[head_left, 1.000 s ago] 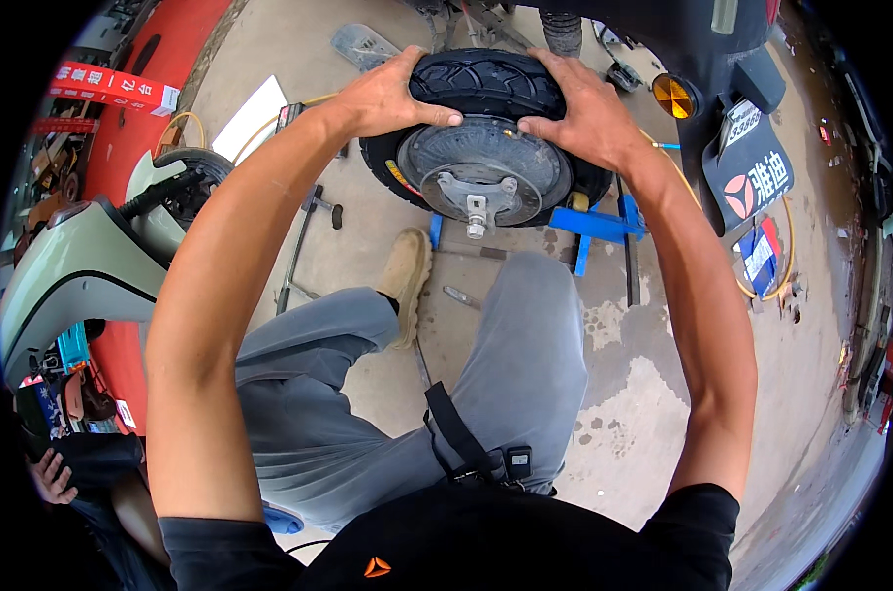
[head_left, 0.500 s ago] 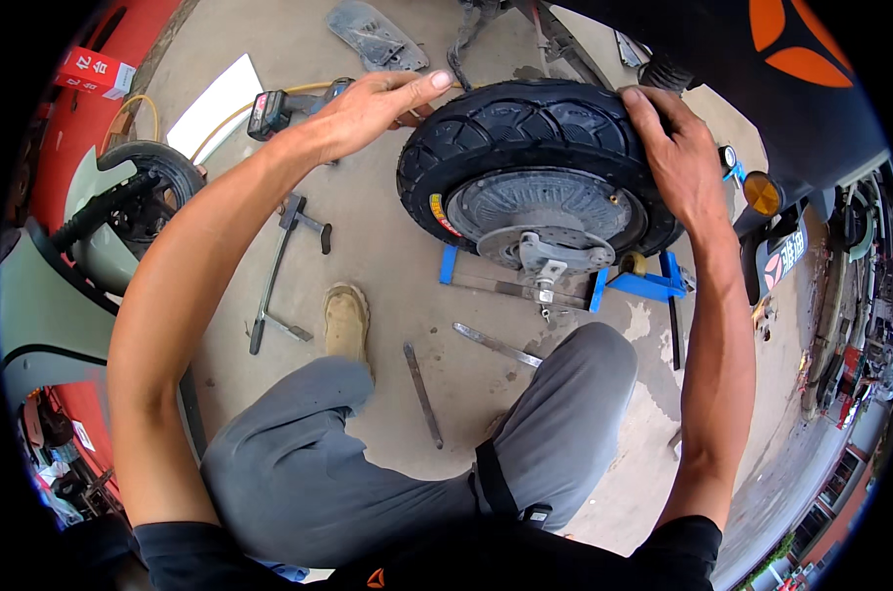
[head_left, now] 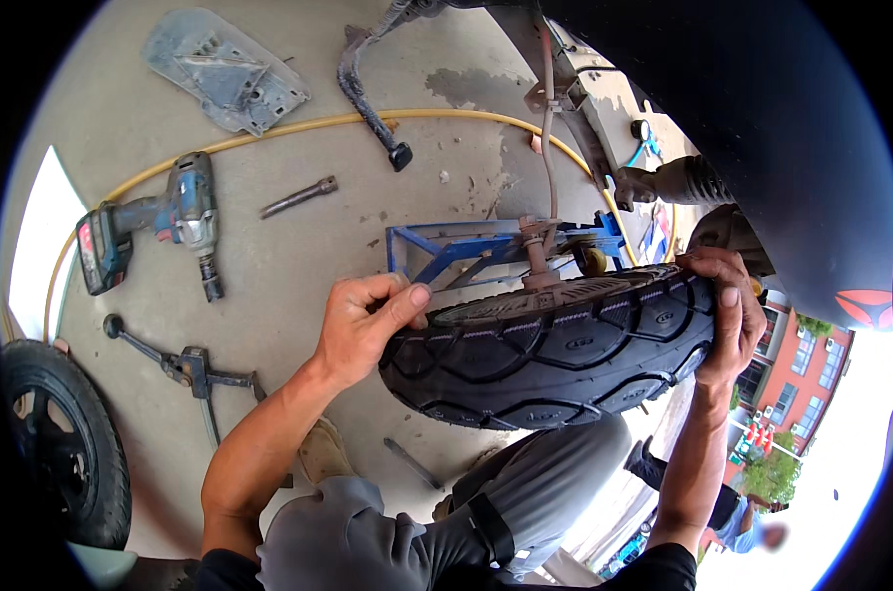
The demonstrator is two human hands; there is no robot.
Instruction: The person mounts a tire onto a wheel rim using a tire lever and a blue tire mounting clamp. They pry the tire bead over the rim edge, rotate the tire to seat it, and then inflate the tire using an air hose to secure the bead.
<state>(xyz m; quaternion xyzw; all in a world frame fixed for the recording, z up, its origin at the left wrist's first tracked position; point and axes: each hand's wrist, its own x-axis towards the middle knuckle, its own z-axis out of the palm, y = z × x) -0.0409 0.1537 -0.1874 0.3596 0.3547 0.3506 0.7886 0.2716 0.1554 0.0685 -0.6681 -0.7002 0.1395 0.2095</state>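
One wheel with a black rubber tyre of deep, angular tread [head_left: 550,360] was held, as I viewed it remotely, between the bare left hand [head_left: 360,330] and the bare right hand [head_left: 730,313]. The left fingers were curled in, gripping the tyre's left end; I could not see all their tips. The right fingers were bent over the right end, gripping it. The wheel was tilted, its tread turned toward my camera. Just beyond it, between the two sets of fingers, I noted a blue metal stand [head_left: 466,249]. Well left of the left fingers lay a blue-and-black cordless impact wrench [head_left: 198,212]; nearer them, a slim grey steel rod [head_left: 299,197]. Farther beyond the left fingers ran a curved yellow hose [head_left: 446,114], with a scuffed grey panel [head_left: 225,74] past it. Left of the left fingers, toward the body, lay a dark steel tool with a rounded knob [head_left: 192,369]. Above the right fingers I saw a dark, smooth vehicle body [head_left: 762,128].
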